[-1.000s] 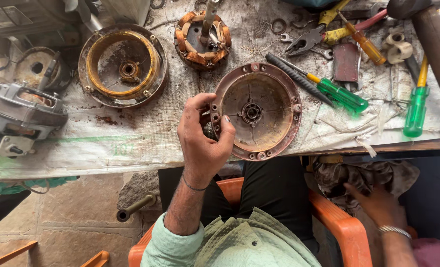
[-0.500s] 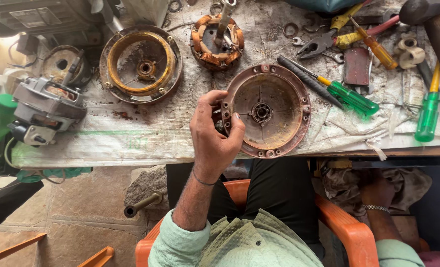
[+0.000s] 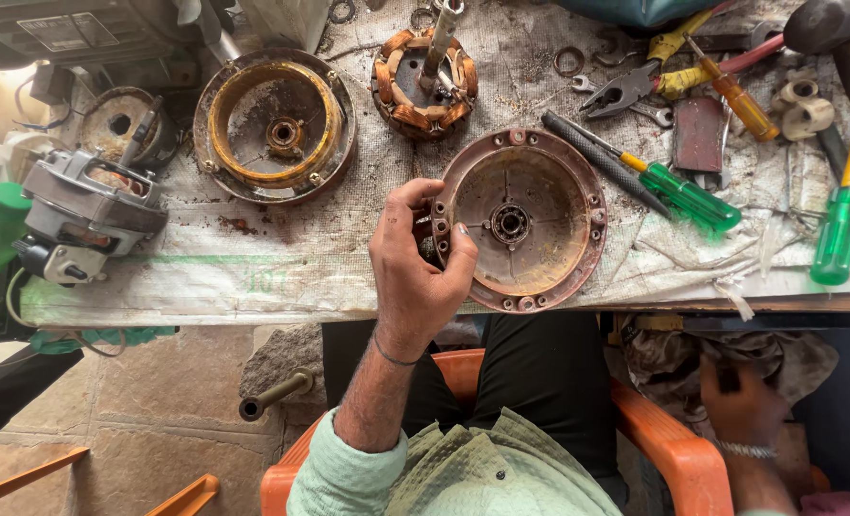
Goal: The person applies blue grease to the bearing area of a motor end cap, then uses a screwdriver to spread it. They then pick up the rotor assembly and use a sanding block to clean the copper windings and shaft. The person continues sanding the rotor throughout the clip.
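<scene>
I find my left hand (image 3: 414,277) pinching the near rim of the rusty motor end cover (image 3: 520,220)—rigid, heavy metal, best held there—while my right hand (image 3: 745,409) hangs low, grip indiscernible.

A pale rectangular label (image 3: 51,32) sits on the dark machine housing (image 3: 110,38) at top left.

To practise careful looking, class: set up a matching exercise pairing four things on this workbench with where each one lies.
Things:
1. reddish round cover
2. coil winding
3. yellow-ringed housing
4. pliers

Places:
A. far left of the round parts
B. under the left hand, at the table edge
C. among tools, upper right
D. top middle, shaft upright

Pairs: 1-B, 2-D, 3-A, 4-C
</scene>
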Tool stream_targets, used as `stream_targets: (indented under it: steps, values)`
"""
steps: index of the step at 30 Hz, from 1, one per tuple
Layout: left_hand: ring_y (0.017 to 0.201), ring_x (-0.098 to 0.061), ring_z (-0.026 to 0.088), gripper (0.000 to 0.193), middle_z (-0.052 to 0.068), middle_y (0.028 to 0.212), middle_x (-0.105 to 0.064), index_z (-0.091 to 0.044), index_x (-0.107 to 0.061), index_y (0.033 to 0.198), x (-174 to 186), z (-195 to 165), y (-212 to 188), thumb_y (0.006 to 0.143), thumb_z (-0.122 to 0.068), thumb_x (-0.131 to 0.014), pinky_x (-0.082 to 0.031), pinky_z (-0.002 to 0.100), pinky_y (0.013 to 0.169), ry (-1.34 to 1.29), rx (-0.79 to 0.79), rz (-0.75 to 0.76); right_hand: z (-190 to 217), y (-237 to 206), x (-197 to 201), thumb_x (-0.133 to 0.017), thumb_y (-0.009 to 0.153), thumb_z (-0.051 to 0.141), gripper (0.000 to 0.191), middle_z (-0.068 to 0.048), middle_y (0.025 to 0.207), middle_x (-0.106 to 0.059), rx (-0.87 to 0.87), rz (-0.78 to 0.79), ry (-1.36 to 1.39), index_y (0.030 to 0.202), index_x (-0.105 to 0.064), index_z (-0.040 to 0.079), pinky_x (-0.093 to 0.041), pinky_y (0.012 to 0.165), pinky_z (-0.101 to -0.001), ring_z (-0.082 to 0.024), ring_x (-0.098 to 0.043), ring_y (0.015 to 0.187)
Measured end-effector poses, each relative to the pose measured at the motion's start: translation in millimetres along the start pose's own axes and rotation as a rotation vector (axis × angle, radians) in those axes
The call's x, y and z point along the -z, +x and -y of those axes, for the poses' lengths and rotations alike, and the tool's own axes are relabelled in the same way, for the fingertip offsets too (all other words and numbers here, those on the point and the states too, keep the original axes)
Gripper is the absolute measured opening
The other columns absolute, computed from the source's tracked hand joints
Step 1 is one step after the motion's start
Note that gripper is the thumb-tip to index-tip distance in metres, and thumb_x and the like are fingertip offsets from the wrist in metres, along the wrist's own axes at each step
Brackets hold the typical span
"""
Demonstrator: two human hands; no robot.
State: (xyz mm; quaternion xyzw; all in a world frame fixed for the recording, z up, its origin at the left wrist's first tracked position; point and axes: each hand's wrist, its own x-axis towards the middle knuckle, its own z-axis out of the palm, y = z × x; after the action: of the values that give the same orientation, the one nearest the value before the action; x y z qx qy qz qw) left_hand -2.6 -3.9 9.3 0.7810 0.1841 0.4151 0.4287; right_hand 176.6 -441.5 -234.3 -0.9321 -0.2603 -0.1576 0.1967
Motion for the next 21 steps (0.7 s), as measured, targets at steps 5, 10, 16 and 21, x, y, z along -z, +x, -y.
stream_targets:
  steps: [5,10,16,21]
  values:
    - [0.089,-0.067,0.013,0.042,0.009,0.105,-0.061,0.000,-0.052,0.130,0,0,-1,0.091,-0.001,-0.065,-0.061,0.030,0.076,-0.017,0.016,0.005,24,25,61,-0.081,0.085,0.026,0.025,-0.016,0.065,-0.066,0.373,-0.186,0.068,0.079,-0.069,0.005,-0.054,0.057,-0.0403,-0.035,-0.066,0.060]
    - [0.088,-0.068,0.012,0.041,0.010,0.105,-0.062,0.001,-0.052,0.130,1,2,0,0.091,-0.002,-0.065,-0.061,0.029,0.074,-0.033,-0.003,0.011,92,111,106,-0.077,0.103,0.015,0.020,-0.014,0.086,-0.071,0.569,-0.399,0.382,0.102,-0.070,-0.004,-0.050,0.063,-0.0335,-0.028,-0.068,0.070]
    - [0.081,-0.070,0.011,0.029,0.009,0.097,-0.066,0.001,-0.054,0.122,1,5,3,0.098,-0.007,-0.067,-0.061,0.026,0.066,-0.110,0.074,0.008,163,205,136,-0.078,0.106,0.002,0.008,-0.015,0.109,-0.073,0.383,-0.164,-0.070,0.109,-0.072,-0.001,-0.053,0.091,-0.0373,-0.030,-0.066,0.098]
    - [0.075,-0.069,0.011,0.024,0.008,0.090,-0.066,0.001,-0.056,0.117,0,7,4,0.097,-0.008,-0.068,-0.058,0.026,0.060,-0.086,0.111,0.004,155,248,123,-0.075,0.102,0.002,0.015,-0.018,0.113,-0.070,0.070,-0.022,0.105,0.117,-0.074,0.000,-0.056,0.089,-0.0416,-0.033,-0.069,0.103]
